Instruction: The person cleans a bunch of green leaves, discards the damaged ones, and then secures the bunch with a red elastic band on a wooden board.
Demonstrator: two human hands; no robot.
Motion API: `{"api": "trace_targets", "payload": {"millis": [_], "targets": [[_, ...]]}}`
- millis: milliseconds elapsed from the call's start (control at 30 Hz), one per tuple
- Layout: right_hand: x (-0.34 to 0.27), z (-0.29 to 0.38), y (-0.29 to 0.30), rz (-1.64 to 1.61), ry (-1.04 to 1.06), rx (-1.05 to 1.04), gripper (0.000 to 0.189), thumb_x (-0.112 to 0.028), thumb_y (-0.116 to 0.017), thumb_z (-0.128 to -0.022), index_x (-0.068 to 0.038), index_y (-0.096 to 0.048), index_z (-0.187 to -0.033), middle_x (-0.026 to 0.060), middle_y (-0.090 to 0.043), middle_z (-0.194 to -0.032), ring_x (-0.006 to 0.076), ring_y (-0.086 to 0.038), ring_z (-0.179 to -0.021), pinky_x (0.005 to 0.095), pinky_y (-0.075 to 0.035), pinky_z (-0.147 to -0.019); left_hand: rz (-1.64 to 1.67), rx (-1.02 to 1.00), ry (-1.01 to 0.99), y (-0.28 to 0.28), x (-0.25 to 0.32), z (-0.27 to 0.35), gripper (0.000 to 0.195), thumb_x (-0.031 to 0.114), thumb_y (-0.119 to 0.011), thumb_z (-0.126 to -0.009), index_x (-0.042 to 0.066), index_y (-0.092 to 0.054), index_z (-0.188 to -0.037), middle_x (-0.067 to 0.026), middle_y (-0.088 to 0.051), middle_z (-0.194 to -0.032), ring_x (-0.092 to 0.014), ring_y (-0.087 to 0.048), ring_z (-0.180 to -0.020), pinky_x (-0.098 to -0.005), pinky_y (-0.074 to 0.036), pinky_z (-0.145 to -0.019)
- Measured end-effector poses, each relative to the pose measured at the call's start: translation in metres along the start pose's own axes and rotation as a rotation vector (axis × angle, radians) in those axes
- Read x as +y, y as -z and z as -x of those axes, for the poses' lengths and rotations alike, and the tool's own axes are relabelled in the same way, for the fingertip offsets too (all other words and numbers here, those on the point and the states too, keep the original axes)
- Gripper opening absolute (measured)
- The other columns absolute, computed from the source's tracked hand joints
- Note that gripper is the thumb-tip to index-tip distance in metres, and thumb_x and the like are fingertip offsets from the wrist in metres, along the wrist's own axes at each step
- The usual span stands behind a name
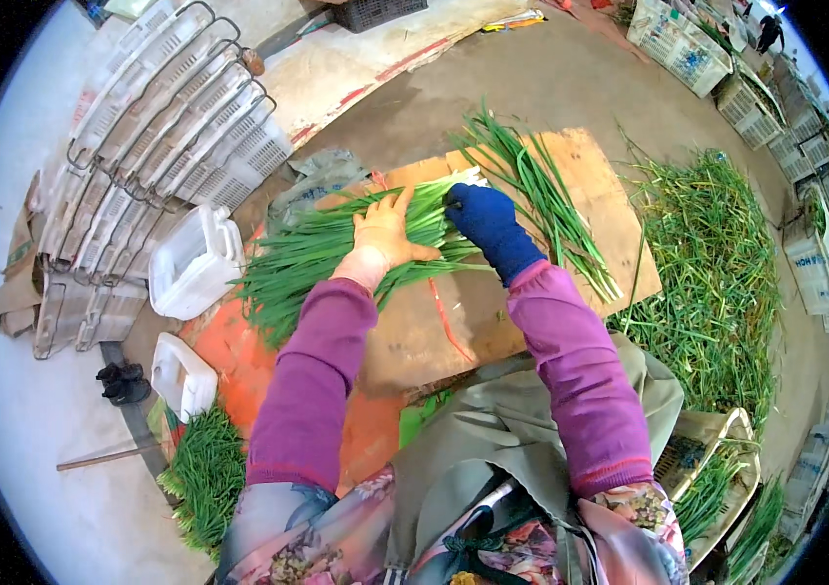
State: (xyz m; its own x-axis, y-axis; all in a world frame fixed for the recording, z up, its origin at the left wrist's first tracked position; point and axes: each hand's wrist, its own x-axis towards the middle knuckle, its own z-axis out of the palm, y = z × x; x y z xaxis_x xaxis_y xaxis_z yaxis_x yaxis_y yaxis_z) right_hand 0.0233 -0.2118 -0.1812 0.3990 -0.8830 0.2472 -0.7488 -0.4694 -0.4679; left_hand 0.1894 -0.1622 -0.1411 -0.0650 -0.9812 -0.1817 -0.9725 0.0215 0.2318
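Note:
A thick bundle of garlic chives (305, 245) lies across a wooden board (451, 322), pale stalk ends toward the upper right. Flat on its middle rests my left hand (383, 232), in a light orange glove, fingers and thumb spread. My right hand (484, 216), in a dark blue knitted glove, is curled onto the pale stalk ends; its fingertips are hidden. A red tie strip (446, 319) comes out from under the bundle and runs over the board. Right of my right hand, a looser bunch of chives (553, 205) lies apart on the board.
Discarded leaves (707, 285) form a large heap on the floor at right. Stacked white plastic crates (166, 124) and cut white jugs (191, 256) stand at left. More chives (206, 475) lie lower left. A crate (740, 453) holding greens is beside me at lower right.

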Motion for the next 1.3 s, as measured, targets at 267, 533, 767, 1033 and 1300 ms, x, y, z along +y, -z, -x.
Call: {"api": "trace_targets", "payload": {"millis": [267, 533, 767, 1033, 1300], "targets": [[0.04, 0.001, -0.026, -0.036, -0.015, 0.004, 0.019, -0.019, -0.052, -0.071, -0.007, -0.062, -0.082, 0.0144, -0.06, -0.074, 0.0275, -0.058, -0.065, 0.0379, -0.045, -0.06, 0.059, 0.151, -0.207, -0.016, 0.022, -0.01, 0.107, 0.048, -0.075, -0.045, 0.011, -0.024, -0.132, -0.0176, -0.039, -0.126, -0.033, -0.037, -0.115, -0.047, -0.031, -0.093], [0.003, -0.011, -0.019, 0.11, 0.103, 0.06, 0.01, -0.017, -0.053, -0.066, -0.01, -0.058, -0.061, 0.0115, -0.056, -0.058, 0.0268, -0.056, -0.052, 0.0385, -0.041, -0.045, -0.036, 0.022, 0.057, 0.005, 0.013, 0.006, 0.114, 0.047, -0.078, -0.044, 0.017, -0.015, -0.135, -0.0125, -0.027, -0.134, -0.029, -0.027, -0.122, -0.0488, -0.023, -0.098], [0.019, 0.004, -0.041, 0.123, 0.307, 0.185, 0.005, -0.015, -0.051, -0.068, -0.011, -0.055, -0.068, 0.0092, -0.053, -0.059, 0.0254, -0.055, -0.054, 0.037, -0.042, -0.048, -0.056, -0.021, 0.014, -0.004, 0.015, -0.001, 0.117, 0.049, -0.077, -0.042, 0.018, -0.012, -0.135, -0.0131, -0.028, -0.132, -0.03, -0.028, -0.121, -0.0506, -0.02, -0.097], [0.018, -0.005, -0.04, -0.023, 0.224, 0.247, 0.007, -0.014, -0.053, -0.066, -0.008, -0.055, -0.065, 0.0112, -0.054, -0.06, 0.0284, -0.055, -0.056, 0.038, -0.043, -0.05, -0.058, 0.013, 0.006, 0.0, 0.017, 0.005, 0.118, 0.049, -0.077, -0.042, 0.017, -0.012, -0.135, -0.0133, -0.028, -0.132, -0.03, -0.029, -0.121, -0.0521, -0.021, -0.097], [0.022, -0.012, -0.054, -0.203, 0.249, 0.127, 0.012, -0.017, -0.054, -0.07, -0.006, -0.057, -0.067, 0.0117, -0.055, -0.063, 0.0286, -0.055, -0.061, 0.0398, -0.043, -0.056, -0.036, 0.021, 0.009, 0.007, 0.015, 0.008, 0.117, 0.045, -0.079, -0.041, 0.015, -0.014, -0.135, -0.0141, -0.027, -0.134, -0.03, -0.029, -0.122, -0.0516, -0.022, -0.097]]}}
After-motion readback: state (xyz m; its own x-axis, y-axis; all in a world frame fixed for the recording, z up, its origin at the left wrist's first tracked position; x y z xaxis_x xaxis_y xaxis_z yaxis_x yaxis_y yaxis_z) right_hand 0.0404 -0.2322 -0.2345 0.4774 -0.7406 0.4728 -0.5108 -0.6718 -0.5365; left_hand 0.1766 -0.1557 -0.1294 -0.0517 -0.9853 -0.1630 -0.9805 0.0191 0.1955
